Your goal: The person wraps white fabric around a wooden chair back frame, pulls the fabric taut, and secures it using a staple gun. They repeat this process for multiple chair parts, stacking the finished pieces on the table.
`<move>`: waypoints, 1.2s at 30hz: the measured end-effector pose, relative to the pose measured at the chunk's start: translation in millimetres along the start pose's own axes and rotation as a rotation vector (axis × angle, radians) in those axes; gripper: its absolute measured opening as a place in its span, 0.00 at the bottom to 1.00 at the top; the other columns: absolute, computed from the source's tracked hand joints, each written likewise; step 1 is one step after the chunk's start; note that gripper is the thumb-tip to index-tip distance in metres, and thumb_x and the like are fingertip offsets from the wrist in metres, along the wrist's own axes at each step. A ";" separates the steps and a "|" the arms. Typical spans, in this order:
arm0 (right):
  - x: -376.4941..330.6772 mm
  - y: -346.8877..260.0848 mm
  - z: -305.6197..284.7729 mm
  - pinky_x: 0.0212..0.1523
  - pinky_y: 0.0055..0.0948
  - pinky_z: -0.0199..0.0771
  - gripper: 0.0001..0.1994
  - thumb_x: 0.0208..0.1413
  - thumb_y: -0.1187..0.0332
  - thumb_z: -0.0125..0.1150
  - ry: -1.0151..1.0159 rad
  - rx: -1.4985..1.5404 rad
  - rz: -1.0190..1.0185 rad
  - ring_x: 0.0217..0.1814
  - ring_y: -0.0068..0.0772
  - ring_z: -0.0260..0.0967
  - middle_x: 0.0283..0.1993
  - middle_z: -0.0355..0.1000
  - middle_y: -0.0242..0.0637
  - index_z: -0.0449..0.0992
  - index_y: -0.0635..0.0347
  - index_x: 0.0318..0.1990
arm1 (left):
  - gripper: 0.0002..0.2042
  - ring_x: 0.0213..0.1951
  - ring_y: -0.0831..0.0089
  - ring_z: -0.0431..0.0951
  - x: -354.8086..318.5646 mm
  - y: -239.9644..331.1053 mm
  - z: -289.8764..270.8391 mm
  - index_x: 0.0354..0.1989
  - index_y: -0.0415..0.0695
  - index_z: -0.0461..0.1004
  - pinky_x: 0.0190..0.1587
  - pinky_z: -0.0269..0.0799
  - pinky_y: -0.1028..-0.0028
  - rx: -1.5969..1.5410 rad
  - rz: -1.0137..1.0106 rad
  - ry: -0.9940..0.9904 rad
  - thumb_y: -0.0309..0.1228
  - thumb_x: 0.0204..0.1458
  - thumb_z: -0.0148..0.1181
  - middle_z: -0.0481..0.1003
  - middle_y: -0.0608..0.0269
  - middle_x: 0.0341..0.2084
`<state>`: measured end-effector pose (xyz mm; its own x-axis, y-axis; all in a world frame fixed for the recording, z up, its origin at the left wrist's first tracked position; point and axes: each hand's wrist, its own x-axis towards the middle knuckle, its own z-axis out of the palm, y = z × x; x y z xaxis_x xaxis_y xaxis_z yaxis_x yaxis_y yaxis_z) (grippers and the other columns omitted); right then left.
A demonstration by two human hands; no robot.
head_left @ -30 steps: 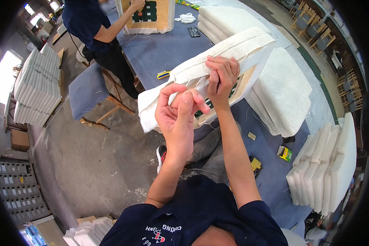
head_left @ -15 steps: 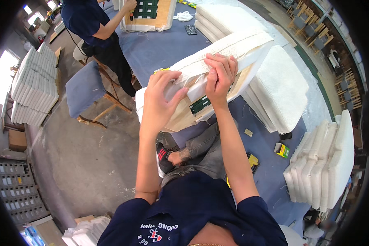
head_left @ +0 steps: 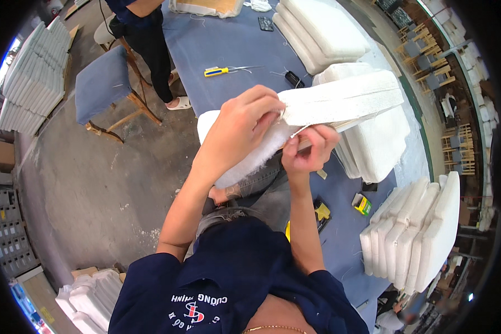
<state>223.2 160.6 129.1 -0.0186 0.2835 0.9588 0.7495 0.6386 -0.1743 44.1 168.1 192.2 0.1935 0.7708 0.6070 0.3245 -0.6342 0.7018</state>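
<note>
A cushioned seat panel (head_left: pixel 345 100) in white fabric stands tilted in front of me, over my legs and the table edge. My left hand (head_left: pixel 242 119) is closed in a pinch on the fabric's edge at the panel's near corner. My right hand (head_left: pixel 312 149) has its fingers curled round the lower edge, pinching the cover there. Fluffy white padding (head_left: pixel 261 151) shows below the fabric, between and left of my hands. The panel's underside is mostly hidden. Beyond it, a yellow-handled screwdriver (head_left: pixel 220 71) lies on the table.
The blue-covered table (head_left: pixel 339 261) bears a cushion stack (head_left: pixel 317 33) at the back and another (head_left: pixel 412 234) at right. A yellow-and-black tool (head_left: pixel 322 211) and a small yellow-green box (head_left: pixel 362 204) lie near my right arm. At left are a blue-seated chair (head_left: pixel 103 80) and a co-worker (head_left: pixel 150 55).
The panel has turned, so its wooden frame and green webbing no longer show, and padding does. My hands have shifted along the edge. The screwdriver has come into plain view.
</note>
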 end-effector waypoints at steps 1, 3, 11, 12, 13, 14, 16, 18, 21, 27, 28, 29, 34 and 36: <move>2.9 -1.5 -0.6 0.42 0.38 0.71 0.09 0.53 0.69 0.63 0.023 0.053 0.074 0.40 0.43 0.68 0.40 0.73 0.41 0.77 0.62 0.40 | 0.10 0.34 0.65 0.82 0.6 0.4 1.4 0.40 0.37 0.80 0.37 0.76 0.71 -0.023 -0.036 0.011 0.13 0.50 0.62 0.80 0.57 0.39; 6.4 -2.0 -2.6 0.44 0.39 0.71 0.10 0.50 0.69 0.65 0.070 0.159 0.221 0.39 0.41 0.68 0.38 0.73 0.38 0.78 0.59 0.40 | 0.11 0.35 0.64 0.82 2.2 0.1 4.3 0.41 0.36 0.79 0.38 0.76 0.71 -0.068 -0.110 0.034 0.13 0.50 0.61 0.79 0.56 0.37; 11.1 11.1 -5.4 0.51 0.49 0.69 0.12 0.49 0.64 0.56 -0.066 -0.167 -0.197 0.39 0.48 0.69 0.40 0.75 0.39 0.81 0.64 0.33 | 0.07 0.29 0.60 0.72 13.3 -0.1 -10.2 0.36 0.36 0.70 0.34 0.70 0.67 -0.038 -0.105 -0.241 0.16 0.50 0.61 0.73 0.52 0.29; 8.6 12.8 -3.3 0.56 0.52 0.67 0.15 0.50 0.62 0.54 -0.051 -0.177 -0.205 0.42 0.48 0.70 0.39 0.76 0.40 0.81 0.65 0.31 | 0.07 0.27 0.60 0.70 12.9 -1.2 -10.5 0.35 0.36 0.69 0.32 0.68 0.66 -0.010 -0.090 -0.245 0.17 0.51 0.61 0.72 0.51 0.27; 8.2 14.0 -3.2 0.57 0.52 0.67 0.16 0.51 0.61 0.53 -0.082 -0.135 -0.196 0.42 0.49 0.71 0.39 0.76 0.40 0.81 0.65 0.31 | 0.07 0.26 0.58 0.68 14.0 -0.9 -14.4 0.34 0.35 0.69 0.31 0.66 0.65 -0.040 -0.113 -0.331 0.19 0.51 0.61 0.70 0.51 0.25; 9.2 17.7 -5.5 0.57 0.52 0.68 0.17 0.51 0.60 0.52 -0.113 -0.091 -0.188 0.43 0.49 0.72 0.39 0.77 0.41 0.81 0.65 0.31 | 0.07 0.25 0.57 0.66 17.7 0.4 -19.3 0.33 0.35 0.68 0.30 0.64 0.64 -0.070 -0.139 -0.415 0.20 0.51 0.62 0.68 0.50 0.23; 5.7 23.8 -3.2 0.56 0.53 0.69 0.19 0.53 0.57 0.50 -0.128 -0.042 -0.171 0.44 0.50 0.73 0.38 0.77 0.42 0.81 0.65 0.31 | 0.11 0.23 0.50 0.62 20.5 -3.5 -15.9 0.30 0.33 0.65 0.28 0.61 0.61 -0.077 -0.119 -0.462 0.25 0.53 0.62 0.62 0.46 0.19; 2.4 23.8 2.9 0.56 0.53 0.69 0.19 0.53 0.58 0.49 -0.121 -0.017 -0.153 0.45 0.51 0.75 0.40 0.78 0.43 0.82 0.65 0.32 | 0.10 0.23 0.47 0.62 14.5 -8.4 -12.6 0.31 0.33 0.66 0.28 0.60 0.60 -0.057 -0.115 -0.390 0.25 0.54 0.61 0.63 0.44 0.20; 4.7 30.0 14.4 0.57 0.56 0.69 0.20 0.57 0.57 0.49 -0.075 0.055 -0.180 0.50 0.54 0.77 0.44 0.80 0.44 0.83 0.64 0.36 | 0.08 0.25 0.46 0.65 0.9 -14.7 -8.3 0.30 0.35 0.67 0.30 0.60 0.57 -0.076 -0.105 -0.344 0.26 0.55 0.59 0.64 0.45 0.20; -5.3 24.3 41.4 0.61 0.60 0.67 0.23 0.63 0.50 0.54 -0.034 0.003 -0.093 0.56 0.56 0.77 0.51 0.81 0.42 0.83 0.62 0.47 | 0.08 0.27 0.52 0.68 -17.3 -3.9 -9.9 0.29 0.40 0.66 0.36 0.61 0.61 -0.027 0.006 -0.401 0.23 0.53 0.61 0.65 0.53 0.20; -3.9 25.3 44.7 0.62 0.60 0.67 0.23 0.63 0.50 0.54 -0.032 0.016 -0.091 0.57 0.56 0.77 0.51 0.81 0.43 0.84 0.63 0.47 | 0.09 0.27 0.54 0.68 -20.7 1.7 -5.0 0.28 0.42 0.64 0.38 0.61 0.64 0.098 0.005 -0.358 0.21 0.52 0.61 0.65 0.54 0.21; -2.4 26.2 48.0 0.62 0.60 0.66 0.23 0.62 0.51 0.55 -0.030 0.028 -0.089 0.57 0.56 0.77 0.51 0.81 0.43 0.84 0.63 0.47 | 0.10 0.27 0.55 0.69 -21.7 0.7 1.9 0.28 0.42 0.64 0.38 0.61 0.64 0.125 0.013 -0.268 0.21 0.51 0.62 0.65 0.55 0.21; 15.6 25.9 46.1 0.60 0.54 0.67 0.22 0.62 0.54 0.51 -0.062 0.124 -0.066 0.48 0.55 0.77 0.40 0.81 0.47 0.85 0.65 0.38 | 0.11 0.28 0.59 0.71 -28.0 -13.3 24.6 0.29 0.43 0.64 0.39 0.63 0.65 0.330 0.055 -0.011 0.22 0.48 0.64 0.67 0.59 0.24; 21.9 13.0 32.6 0.58 0.50 0.69 0.20 0.61 0.57 0.53 -0.104 0.149 0.018 0.44 0.52 0.77 0.37 0.80 0.45 0.83 0.67 0.38 | 0.11 0.28 0.59 0.71 -28.4 -15.9 22.3 0.29 0.43 0.64 0.39 0.63 0.64 0.345 0.070 -0.016 0.23 0.48 0.64 0.68 0.59 0.25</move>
<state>211.0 198.5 140.5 -0.0801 0.3630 0.9283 0.6438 0.7299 -0.2299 54.0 157.6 155.5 0.2401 0.7287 0.6413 0.6031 -0.6297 0.4897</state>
